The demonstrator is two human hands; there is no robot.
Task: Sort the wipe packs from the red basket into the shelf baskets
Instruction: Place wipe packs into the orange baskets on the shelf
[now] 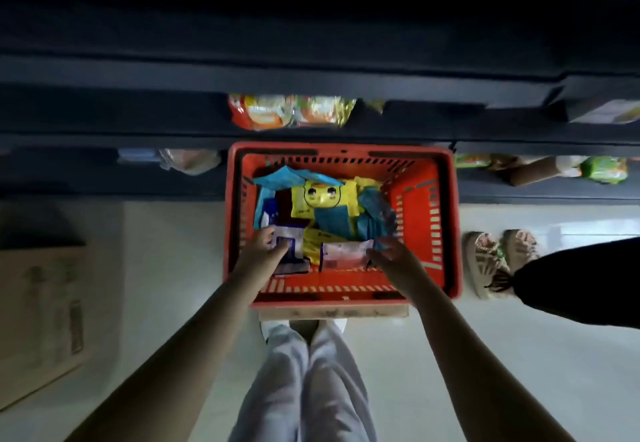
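Heads up: your left hand (265,246) grips the purple-white wipe pack (295,263) and your right hand (389,254) is spread open nearby. If you yank, loose packs could drag over the red basket (446,220) rim.

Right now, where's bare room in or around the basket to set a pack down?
Bare floor between the carton and the basket. Inside, only a bare strip along its near wall, between the left hand and right hand. Crowded: packs fill the rest; someone's sandals stand right of the basket.
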